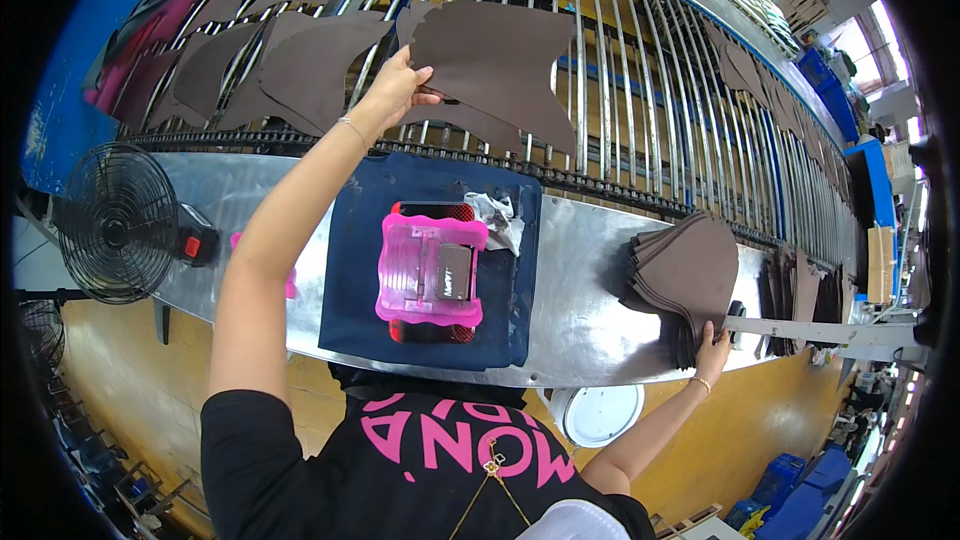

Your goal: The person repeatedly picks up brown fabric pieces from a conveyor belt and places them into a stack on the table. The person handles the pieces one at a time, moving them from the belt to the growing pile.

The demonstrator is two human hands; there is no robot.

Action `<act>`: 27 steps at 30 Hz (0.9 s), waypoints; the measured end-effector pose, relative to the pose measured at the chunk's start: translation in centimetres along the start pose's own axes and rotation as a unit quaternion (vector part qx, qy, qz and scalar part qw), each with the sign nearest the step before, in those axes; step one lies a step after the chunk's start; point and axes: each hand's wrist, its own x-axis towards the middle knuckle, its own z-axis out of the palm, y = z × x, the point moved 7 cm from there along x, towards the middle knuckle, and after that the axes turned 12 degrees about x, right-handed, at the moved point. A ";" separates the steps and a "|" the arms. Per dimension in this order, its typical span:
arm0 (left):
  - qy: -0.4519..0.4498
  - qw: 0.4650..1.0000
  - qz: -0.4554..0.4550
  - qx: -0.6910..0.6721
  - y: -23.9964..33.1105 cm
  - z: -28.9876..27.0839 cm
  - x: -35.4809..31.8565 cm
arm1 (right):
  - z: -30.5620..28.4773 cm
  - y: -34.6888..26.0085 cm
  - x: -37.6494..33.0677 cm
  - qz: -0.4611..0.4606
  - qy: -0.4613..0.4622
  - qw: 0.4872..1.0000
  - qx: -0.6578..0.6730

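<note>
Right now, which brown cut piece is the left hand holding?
Find the metal roller conveyor that curves across the top. Many flat brown leather-like pieces lie on its bars. The left hand pinches one by its left edge, near the middle: the biggest-looking, overlapping others.

Left hand (pixel 397 88): fingertips tucked behind the brown leather piece (pixel 497 65), grip contact not visible. Right hand (pixel 712 350): fingers hidden behind the stack of brown leather pieces (pixel 690 280), so open or closed can't be told. Red box (pixel 432 330) mostly covered by the pink plastic tray (pixel 430 270). White round lid (pixel 598 415) partly hidden under the desk (pixel 580 310) edge. Far end of the roller rack (pixel 700 90) too small and warped to read.
</note>
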 end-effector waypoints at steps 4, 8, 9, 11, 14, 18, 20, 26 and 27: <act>0.024 0.999 -0.038 0.026 -3.2 -1.2 3.0 | 0.2 0.8 0.3 -0.037 0.033 0.999 0.018; 0.053 0.998 -0.028 0.013 -5.6 -2.0 5.4 | 0.5 -0.2 0.5 -0.040 0.033 0.998 -0.032; 0.048 0.998 -0.032 0.017 -6.2 -2.0 6.0 | 0.5 0.1 0.5 -0.056 0.048 0.997 -0.030; 0.038 0.998 -0.039 0.027 -6.7 -2.2 6.7 | 0.4 1.1 0.8 -0.087 0.077 0.993 -0.025; 0.103 0.985 -0.046 0.132 -6.4 -3.7 6.2 | 0.2 1.4 2.0 -0.051 0.035 0.998 -0.021; 0.166 0.941 0.009 0.295 -4.1 -6.2 4.4 | 0.1 1.8 3.2 -0.070 0.027 0.997 0.017; 0.145 0.955 0.057 0.251 -2.9 -6.2 2.7 | 0.2 2.0 3.4 -0.092 0.041 0.995 0.016; 0.107 0.964 0.103 0.219 -0.4 -6.1 -4.3 | 0.0 3.8 5.0 -0.050 0.011 0.997 0.050; 0.109 0.964 0.105 0.218 -0.4 -6.6 -5.4 | 0.1 2.9 4.7 -0.079 0.014 0.996 0.041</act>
